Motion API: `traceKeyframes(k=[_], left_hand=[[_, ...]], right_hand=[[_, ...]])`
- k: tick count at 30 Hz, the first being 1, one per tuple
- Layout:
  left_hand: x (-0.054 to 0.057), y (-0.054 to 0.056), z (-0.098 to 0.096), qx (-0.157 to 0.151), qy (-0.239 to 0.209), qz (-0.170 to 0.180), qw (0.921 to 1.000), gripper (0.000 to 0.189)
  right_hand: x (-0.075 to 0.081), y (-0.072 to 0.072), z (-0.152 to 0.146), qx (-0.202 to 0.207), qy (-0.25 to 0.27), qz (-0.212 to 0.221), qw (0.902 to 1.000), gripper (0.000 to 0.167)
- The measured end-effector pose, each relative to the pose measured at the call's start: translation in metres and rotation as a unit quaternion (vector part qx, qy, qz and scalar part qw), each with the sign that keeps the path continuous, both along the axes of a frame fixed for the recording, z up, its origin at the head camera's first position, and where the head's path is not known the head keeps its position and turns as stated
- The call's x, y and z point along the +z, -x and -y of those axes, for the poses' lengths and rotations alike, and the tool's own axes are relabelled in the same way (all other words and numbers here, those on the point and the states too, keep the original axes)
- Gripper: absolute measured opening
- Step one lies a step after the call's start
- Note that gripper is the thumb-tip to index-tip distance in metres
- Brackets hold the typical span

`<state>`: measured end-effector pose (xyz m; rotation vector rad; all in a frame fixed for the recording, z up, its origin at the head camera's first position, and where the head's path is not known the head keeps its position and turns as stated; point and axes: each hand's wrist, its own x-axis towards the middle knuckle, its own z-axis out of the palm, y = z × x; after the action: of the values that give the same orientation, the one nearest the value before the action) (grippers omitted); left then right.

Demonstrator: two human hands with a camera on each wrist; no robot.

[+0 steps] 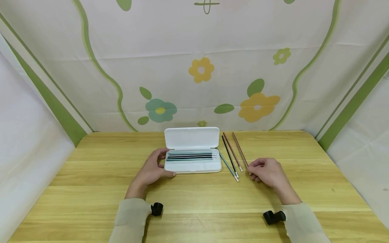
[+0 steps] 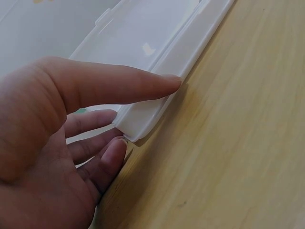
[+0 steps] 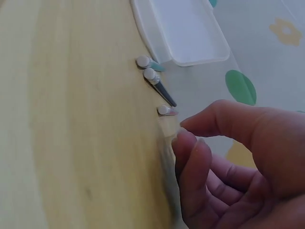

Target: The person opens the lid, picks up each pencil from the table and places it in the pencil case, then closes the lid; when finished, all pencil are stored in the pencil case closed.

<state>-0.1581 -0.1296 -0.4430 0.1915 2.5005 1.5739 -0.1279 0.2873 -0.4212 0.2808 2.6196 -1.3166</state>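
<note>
A white pencil case (image 1: pixel 192 166) lies with its lid (image 1: pixel 192 137) raised toward the back. Inside, green and black pencils (image 1: pixel 189 156) lie side by side. My left hand (image 1: pixel 153 167) holds the case's left end, fingers at the side and thumb along the front wall (image 2: pixel 143 112). To the case's right, a teal pencil (image 1: pixel 227 164), a black pencil (image 1: pixel 229 153) and a reddish-brown pencil (image 1: pixel 232 150) lie slanted, white erasers nearest me. My right hand (image 1: pixel 267 172) pinches the near end of another reddish-brown pencil (image 1: pixel 240 149) between thumb and index finger.
The wooden table (image 1: pixel 206 206) reaches back to a hanging cloth (image 1: pixel 182 37) with printed flowers, close behind the raised lid. More cloth hangs on both sides. Small black devices sit at the left cuff (image 1: pixel 156 209) and right cuff (image 1: pixel 273 217).
</note>
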Motion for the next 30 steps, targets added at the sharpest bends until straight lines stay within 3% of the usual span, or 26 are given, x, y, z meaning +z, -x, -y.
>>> traceKeyframes(k=[12, 20, 30], left_hand=[[0.0, 0.0, -0.001, 0.004, -0.005, 0.002, 1.0, 0.095], [0.0, 0.0, 0.0, 0.004, -0.005, 0.006, 1.0, 0.094], [0.001, -0.001, -0.002, 0.001, -0.006, 0.009, 0.9999, 0.094]], right_hand=[[0.015, 0.0, -0.007, 0.012, 0.087, -0.044, 0.9952, 0.031], [0.021, 0.0, -0.002, 0.036, 0.076, -0.081, 0.9931, 0.034], [0.023, 0.005, 0.011, 0.056, 0.067, -0.113, 0.9898, 0.025]])
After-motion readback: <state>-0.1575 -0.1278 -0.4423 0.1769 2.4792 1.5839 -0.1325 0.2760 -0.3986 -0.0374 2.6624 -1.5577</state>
